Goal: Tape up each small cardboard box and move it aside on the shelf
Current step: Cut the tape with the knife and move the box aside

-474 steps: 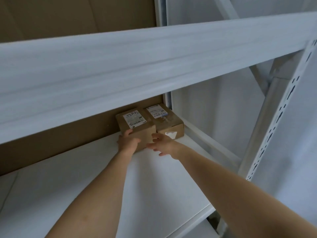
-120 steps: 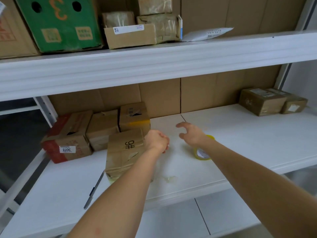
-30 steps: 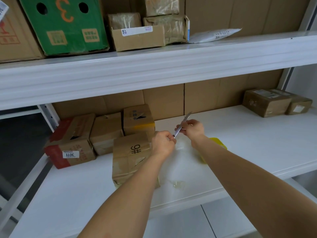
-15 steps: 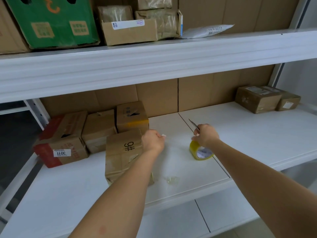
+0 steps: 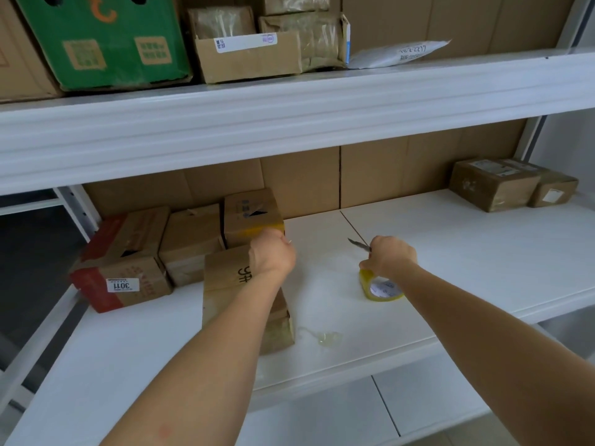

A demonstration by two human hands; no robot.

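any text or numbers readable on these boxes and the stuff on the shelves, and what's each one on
"3011": white sticker on the red-and-brown box.
"9#", seen sideways: handwritten on the front box.
Orange mark like a "3", cut off by the frame: green box on the upper shelf.
Handwriting on the white mailer: too blurred.
Labels on the open carton, far-right boxes and tape roll: too small.

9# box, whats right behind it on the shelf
Behind the 9# box stand three cardboard boxes against the back wall. The left hand and forearm cover part of the 9# box and the rightmost one's lower corner.

Soft, even daylight, faint shadows, slight overall softness, wide-angle bending at edges.
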